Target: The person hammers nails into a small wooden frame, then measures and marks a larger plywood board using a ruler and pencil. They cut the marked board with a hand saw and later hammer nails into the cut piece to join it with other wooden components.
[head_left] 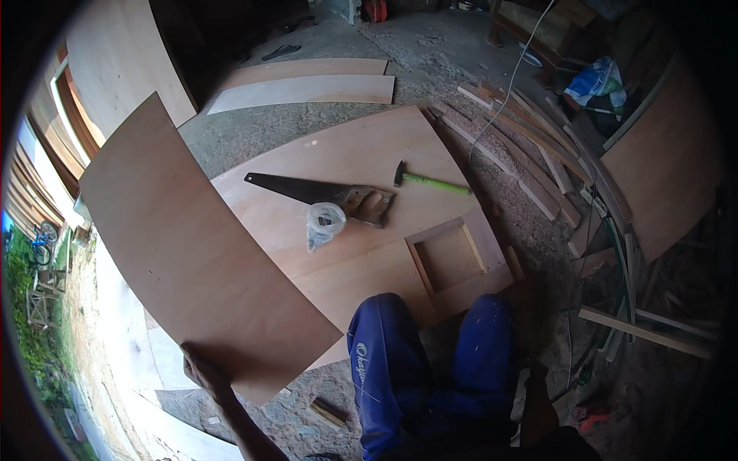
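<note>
Head view: a long, thin wooden sheet slants across the left side, covering the left part of a large panel; whether the 2 touch, I cannot tell. The left hand has its fingers clamped on the sheet's near left edge. The right hand is in shadow beside the right knee, and I cannot tell whether its fingers are apart or together. On the panel lies a handsaw, handle to the right, with a clear plastic bag against its near side. A hammer with a green handle lies apart, right of the saw. Near the knees in blue trousers is a square wooden frame. Farther out, 2 long boards and many loose strips of wood lie on the rough floor.
</note>
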Demonstrator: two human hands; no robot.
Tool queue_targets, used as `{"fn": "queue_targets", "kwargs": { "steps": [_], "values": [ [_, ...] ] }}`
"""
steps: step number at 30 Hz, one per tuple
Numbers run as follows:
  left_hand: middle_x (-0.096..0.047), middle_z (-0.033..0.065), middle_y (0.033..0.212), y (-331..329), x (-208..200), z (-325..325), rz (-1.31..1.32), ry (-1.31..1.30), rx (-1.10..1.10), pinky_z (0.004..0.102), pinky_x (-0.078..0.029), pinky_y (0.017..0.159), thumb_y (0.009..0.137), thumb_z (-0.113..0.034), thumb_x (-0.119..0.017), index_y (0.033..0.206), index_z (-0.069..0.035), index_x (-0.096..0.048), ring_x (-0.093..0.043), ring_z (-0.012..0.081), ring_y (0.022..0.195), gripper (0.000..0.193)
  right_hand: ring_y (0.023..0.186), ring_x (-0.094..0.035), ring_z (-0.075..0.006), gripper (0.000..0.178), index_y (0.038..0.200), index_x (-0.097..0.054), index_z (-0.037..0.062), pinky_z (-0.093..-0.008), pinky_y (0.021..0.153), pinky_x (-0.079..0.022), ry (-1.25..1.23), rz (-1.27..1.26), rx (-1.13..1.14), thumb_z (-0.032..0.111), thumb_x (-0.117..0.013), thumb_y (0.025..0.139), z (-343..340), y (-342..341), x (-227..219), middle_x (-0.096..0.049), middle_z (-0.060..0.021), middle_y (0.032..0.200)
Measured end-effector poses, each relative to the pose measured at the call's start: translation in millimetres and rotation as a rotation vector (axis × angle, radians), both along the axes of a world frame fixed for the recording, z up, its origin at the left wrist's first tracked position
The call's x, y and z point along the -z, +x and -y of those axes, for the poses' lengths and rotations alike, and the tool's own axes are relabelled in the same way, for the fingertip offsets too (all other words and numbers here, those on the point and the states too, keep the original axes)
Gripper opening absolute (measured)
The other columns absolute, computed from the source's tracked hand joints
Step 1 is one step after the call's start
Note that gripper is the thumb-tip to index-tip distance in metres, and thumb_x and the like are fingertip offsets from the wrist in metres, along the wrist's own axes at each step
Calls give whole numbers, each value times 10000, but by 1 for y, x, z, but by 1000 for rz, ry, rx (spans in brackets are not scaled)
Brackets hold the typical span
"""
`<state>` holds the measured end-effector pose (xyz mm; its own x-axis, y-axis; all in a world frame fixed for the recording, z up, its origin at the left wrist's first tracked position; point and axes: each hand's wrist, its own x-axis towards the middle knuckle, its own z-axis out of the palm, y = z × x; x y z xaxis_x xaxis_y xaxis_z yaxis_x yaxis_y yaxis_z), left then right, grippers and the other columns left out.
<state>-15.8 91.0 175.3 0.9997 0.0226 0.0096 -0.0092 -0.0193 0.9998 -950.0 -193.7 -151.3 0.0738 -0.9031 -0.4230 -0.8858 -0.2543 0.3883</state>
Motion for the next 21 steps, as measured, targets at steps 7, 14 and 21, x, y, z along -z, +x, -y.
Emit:
{"fn": "queue_targets", "kwargs": {
  "steps": [7, 14, 21],
  "values": [
    [-639, 59, 901, 18, 9, -23, 98, 234, 31, 342, -473, 713, 1035, -480, -548, 1016, 11, -690, -531, 171, 795, 512, 953, -705, -350, 289, 929, -706, 15, -458, 813, -551, -159, 444, 297, 273, -576, 902, 134, 166, -72, -714, -229, 992],
    [-561, 114, 1056, 12, -1, -11, -9, 236, -24, 412, -433, 797, 1035, -507, -508, 1150, -3, -555, -475, 225, 964, 519, 1133, -633, -389, 356, 1281, -641, 86, -442, 961, -510, -214, 780, 15, 178, -596, 940, 278, 402, -234, -654, -203, 1243],
    [-427, 268, 1531, -25, -67, -21, -453, 648, -75, 592, -393, 1097, 1030, -593, -411, 1585, -56, -272, -388, 396, 1441, 784, 1447, -357, -354, 615, 1531, -384, 130, -515, 1182, -310, -90, 570, -195, 119, -501, 926, 322, 561, -239, -339, -155, 1594]
  ]
}}
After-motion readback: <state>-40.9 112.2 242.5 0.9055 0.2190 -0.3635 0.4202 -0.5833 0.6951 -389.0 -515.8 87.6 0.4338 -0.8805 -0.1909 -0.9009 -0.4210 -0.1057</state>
